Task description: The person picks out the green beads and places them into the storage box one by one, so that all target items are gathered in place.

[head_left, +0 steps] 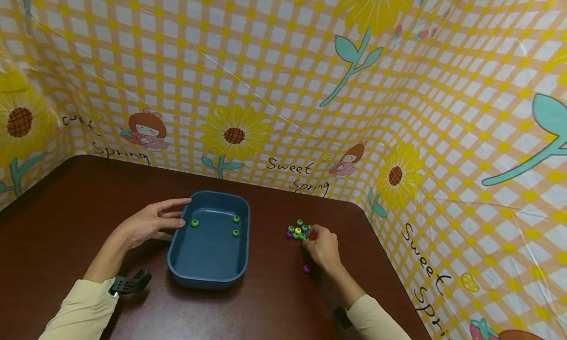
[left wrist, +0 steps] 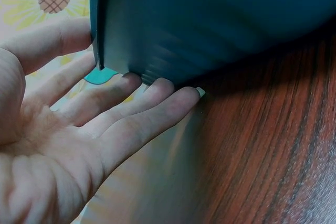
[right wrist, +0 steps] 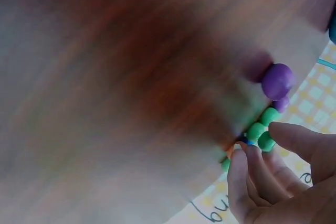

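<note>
A blue rectangular bin (head_left: 208, 276) stands left of centre in the head view, holding a green bead (head_left: 195, 223) at its left and two more at its right. My left hand (head_left: 148, 224) touches the bin's left side with fingers extended, as the left wrist view also shows. My right hand (head_left: 323, 246) is at a small cluster of green, yellow, blue and purple beads, fingers bent downward. In the right wrist view a green bead (right wrist: 266, 141) shows between thumb and fingers; whether they pinch it I cannot tell. A purple bead (head_left: 306, 269) lies apart, nearer me.
The dark brown wooden table (head_left: 274, 300) carries everything. A yellow-checked cloth (head_left: 283, 84) with sunflowers rises behind and along the sides. Dark bands (head_left: 130, 283) sit at both wrists, by the sleeve cuffs. The table's right edge runs close beside the right arm.
</note>
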The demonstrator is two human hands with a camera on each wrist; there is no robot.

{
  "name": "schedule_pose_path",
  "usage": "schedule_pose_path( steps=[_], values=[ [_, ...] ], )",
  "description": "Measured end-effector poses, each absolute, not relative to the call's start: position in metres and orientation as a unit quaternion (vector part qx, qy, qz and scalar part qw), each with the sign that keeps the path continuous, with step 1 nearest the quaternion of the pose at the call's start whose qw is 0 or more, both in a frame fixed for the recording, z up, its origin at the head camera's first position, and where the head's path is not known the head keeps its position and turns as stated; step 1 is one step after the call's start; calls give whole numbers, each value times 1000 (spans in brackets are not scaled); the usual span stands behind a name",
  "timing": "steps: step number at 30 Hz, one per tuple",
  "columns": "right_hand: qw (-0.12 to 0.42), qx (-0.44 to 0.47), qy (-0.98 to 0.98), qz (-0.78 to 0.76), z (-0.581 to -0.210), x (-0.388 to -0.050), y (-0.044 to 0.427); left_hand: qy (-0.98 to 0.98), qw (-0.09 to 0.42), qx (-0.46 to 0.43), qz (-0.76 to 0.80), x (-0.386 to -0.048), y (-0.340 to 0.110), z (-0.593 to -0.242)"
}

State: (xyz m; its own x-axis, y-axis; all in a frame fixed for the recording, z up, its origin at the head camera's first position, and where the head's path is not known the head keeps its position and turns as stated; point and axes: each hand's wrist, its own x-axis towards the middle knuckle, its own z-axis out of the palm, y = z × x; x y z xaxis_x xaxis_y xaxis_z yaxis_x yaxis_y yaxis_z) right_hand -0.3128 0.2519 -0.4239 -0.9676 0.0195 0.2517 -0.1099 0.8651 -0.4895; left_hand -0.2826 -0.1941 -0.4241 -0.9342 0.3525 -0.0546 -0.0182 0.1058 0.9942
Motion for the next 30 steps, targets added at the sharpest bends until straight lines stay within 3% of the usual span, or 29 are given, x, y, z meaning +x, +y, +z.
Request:
schedule_pose_path(
  steps=[11, 30],
  values=[
    [148, 69, -942, 293, -409, -315, 228, 732, 139, 111, 658, -281, -192, -425],
    [119, 142, -914, 361, -370, -307, 136, 732, 135, 113, 659, -281, -193, -424]
  ],
)
